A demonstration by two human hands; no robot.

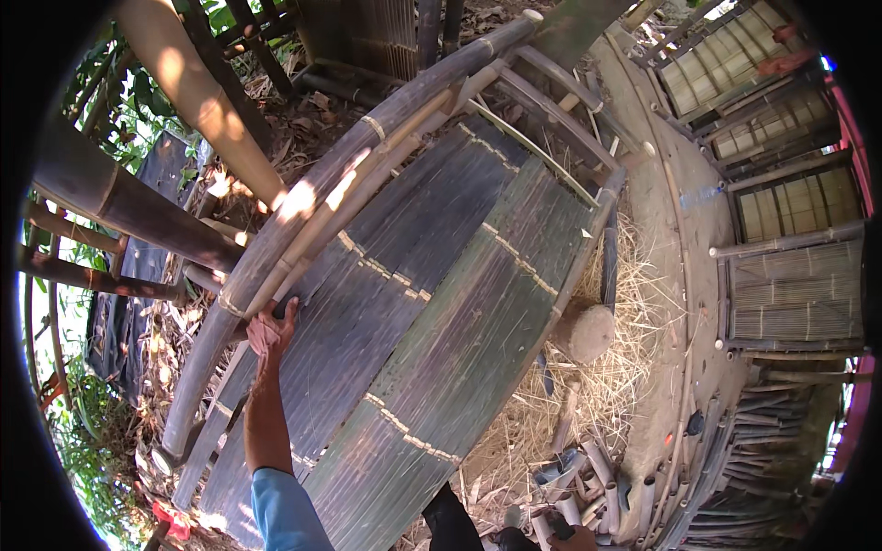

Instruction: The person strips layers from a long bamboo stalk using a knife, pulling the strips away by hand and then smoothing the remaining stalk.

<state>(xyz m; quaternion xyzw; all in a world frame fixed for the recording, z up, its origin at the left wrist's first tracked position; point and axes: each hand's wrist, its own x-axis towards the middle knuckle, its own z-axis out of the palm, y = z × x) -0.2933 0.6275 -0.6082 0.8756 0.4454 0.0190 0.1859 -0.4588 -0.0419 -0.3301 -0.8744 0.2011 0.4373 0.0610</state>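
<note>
A bamboo bench [459,303] fills the middle, its flat seat made of dark and green split-bamboo panels crossed by rows of pale lashing. Along its left side runs a thick curved bamboo rail [317,197] with a thinner pole beneath. My left hand [270,331] is closed at the rail's lower pole, where it meets the seat edge; the fingertips are partly hidden. At the lower edge, right of the bench, my right hand [576,540] is cut off by the frame. Its fingers close around a small dark thing [559,524] whose kind I cannot make out.
A sawn log end [589,332] stands beside the bench on pale straw [634,312]. Cut bamboo pieces [602,477] lie at the lower right. Bamboo panels [795,285] line the far right. Thick posts [197,92] rise at the left, with leaves and a dark sheet behind.
</note>
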